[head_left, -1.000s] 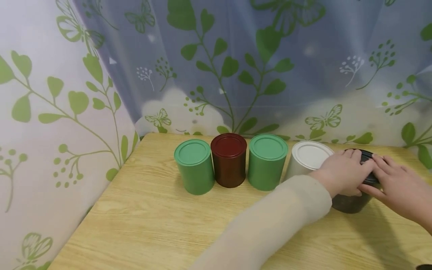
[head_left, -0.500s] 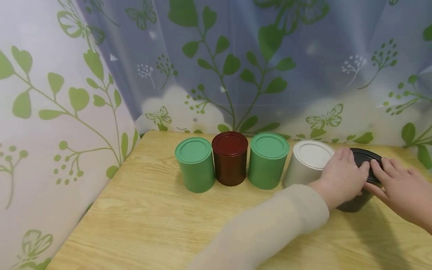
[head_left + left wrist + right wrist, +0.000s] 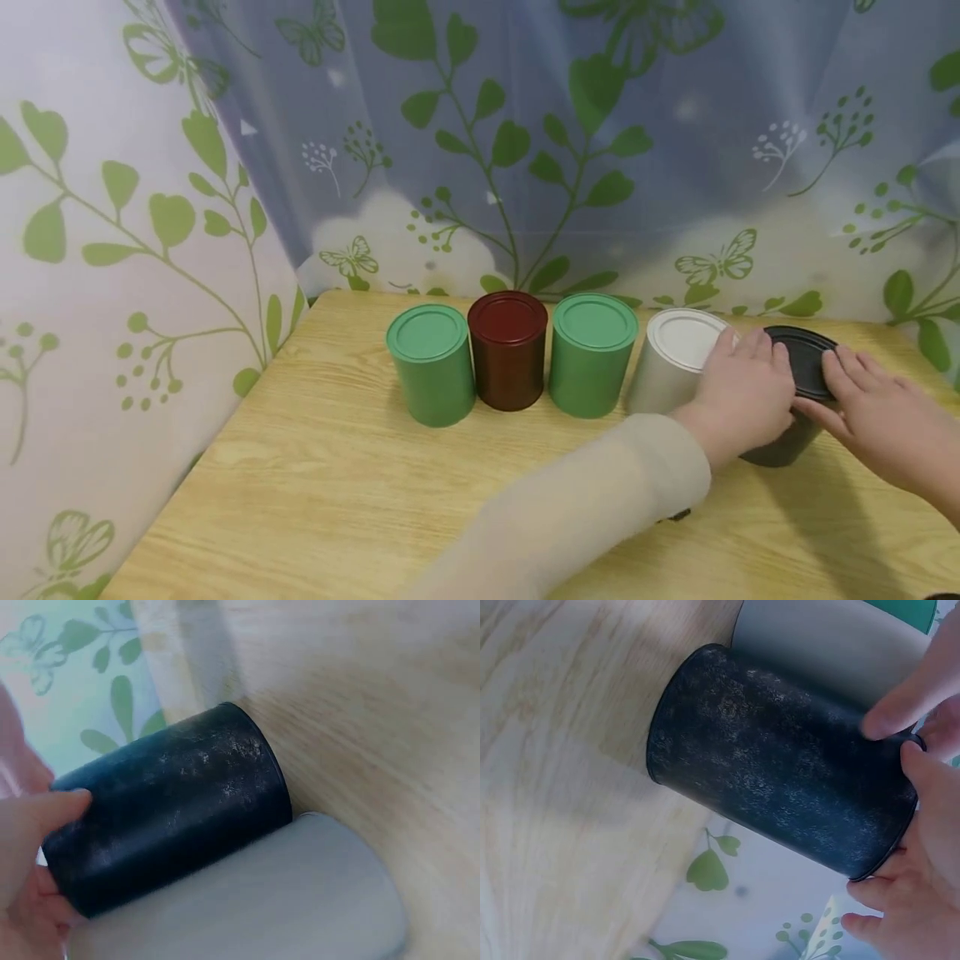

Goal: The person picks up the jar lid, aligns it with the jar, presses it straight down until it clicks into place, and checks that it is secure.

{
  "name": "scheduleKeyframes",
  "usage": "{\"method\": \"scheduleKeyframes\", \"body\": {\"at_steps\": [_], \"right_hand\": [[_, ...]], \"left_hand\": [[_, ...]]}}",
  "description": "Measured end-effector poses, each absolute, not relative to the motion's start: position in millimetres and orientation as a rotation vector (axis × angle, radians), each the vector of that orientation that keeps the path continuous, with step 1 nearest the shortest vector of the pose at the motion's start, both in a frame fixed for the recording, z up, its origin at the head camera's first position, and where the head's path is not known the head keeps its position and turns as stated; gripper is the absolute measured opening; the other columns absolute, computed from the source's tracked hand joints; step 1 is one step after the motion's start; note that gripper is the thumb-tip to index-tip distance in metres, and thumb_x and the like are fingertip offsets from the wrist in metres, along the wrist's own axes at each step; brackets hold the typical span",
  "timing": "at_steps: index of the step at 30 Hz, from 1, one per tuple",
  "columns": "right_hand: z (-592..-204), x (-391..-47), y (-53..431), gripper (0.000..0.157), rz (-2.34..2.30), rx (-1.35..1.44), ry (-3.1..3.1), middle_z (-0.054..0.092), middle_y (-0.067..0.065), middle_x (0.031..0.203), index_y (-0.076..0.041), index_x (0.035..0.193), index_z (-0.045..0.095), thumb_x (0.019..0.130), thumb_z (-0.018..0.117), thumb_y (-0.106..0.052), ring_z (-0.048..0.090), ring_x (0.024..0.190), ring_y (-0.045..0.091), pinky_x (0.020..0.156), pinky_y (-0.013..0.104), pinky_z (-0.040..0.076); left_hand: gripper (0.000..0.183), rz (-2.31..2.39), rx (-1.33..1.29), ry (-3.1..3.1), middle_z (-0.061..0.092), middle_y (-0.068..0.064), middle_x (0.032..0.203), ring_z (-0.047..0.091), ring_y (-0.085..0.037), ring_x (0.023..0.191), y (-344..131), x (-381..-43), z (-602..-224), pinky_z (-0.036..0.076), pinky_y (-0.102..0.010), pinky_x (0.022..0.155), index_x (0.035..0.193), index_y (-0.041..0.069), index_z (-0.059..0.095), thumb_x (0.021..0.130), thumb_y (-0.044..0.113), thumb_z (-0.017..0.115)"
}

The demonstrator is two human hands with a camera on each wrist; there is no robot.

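A black can [image 3: 806, 358] with a ridged lid stands at the right end of a row of lidded cans. My left hand [image 3: 742, 400] holds its left upper part, thumb in front, fingers at the side facing the white can [image 3: 682, 337]. On the opposite side, my right hand [image 3: 885, 425] grips the rim with fingers over the lid's edge and the thumb in front. The left wrist view shows the left thumb on the wall of the black can [image 3: 165, 810], close beside the white can [image 3: 247, 907]. Scuffs cover the black can [image 3: 772, 765] in the right wrist view.
Left of the white can stand a green can [image 3: 588, 358], a dark red can [image 3: 510, 358] and another green can [image 3: 433, 367]. All are on a wooden table [image 3: 337, 500] against a leaf-patterned cloth [image 3: 495, 125]. A dark object [image 3: 941, 597] shows at the bottom right corner.
My left hand has shifted left off the black lid, so more of the lid shows between the hands. The right hand stays at the rim. The other cans stay in place.
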State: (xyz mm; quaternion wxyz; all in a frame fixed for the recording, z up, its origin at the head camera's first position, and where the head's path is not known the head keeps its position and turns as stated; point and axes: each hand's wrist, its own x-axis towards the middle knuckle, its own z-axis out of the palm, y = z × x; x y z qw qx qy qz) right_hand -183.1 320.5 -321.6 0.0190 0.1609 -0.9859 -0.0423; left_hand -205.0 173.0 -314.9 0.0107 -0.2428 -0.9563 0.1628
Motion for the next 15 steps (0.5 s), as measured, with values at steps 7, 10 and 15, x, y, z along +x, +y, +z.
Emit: {"method": "scheduleKeyframes", "body": {"at_steps": [7, 10, 15], "right_hand": [[-325.3, -181.9, 325.0, 0.089, 0.036, 0.425, -3.105, 0.009, 0.045, 0.137, 0.024, 0.136, 0.011, 0.097, 0.037, -0.051, 0.007, 0.128, 0.056, 0.092, 0.072, 0.015], [-325.6, -179.6, 323.5, 0.091, 0.003, 0.427, -3.092, 0.009, 0.044, 0.138, 0.022, 0.137, 0.012, 0.095, 0.039, -0.054, 0.008, 0.129, 0.055, 0.092, 0.072, 0.014], [-325.3, -175.0, 313.6, 0.092, -0.039, 0.45, -3.065, 0.01, 0.042, 0.14, 0.02, 0.138, 0.014, 0.094, 0.04, -0.056, 0.009, 0.13, 0.054, 0.092, 0.072, 0.015]], "left_hand": [[0.079, 0.286, -0.806, -2.994, 0.013, 0.015, 0.152, 0.004, -0.004, 0.139, 155.3, -198.4, -310.9, 0.007, -0.038, 0.112, 0.15, 0.032, 0.011, 0.085, 0.071, 0.035], [0.077, 0.235, -0.807, -2.983, 0.013, 0.014, 0.152, 0.006, -0.004, 0.139, 146.4, -190.5, -308.2, 0.008, -0.04, 0.112, 0.149, 0.033, 0.014, 0.086, 0.071, 0.035], [0.074, 0.188, -0.775, -2.974, 0.014, 0.012, 0.153, 0.008, -0.007, 0.139, 130.3, -180.9, -308.9, 0.01, -0.041, 0.112, 0.149, 0.035, 0.017, 0.087, 0.07, 0.034]]}}
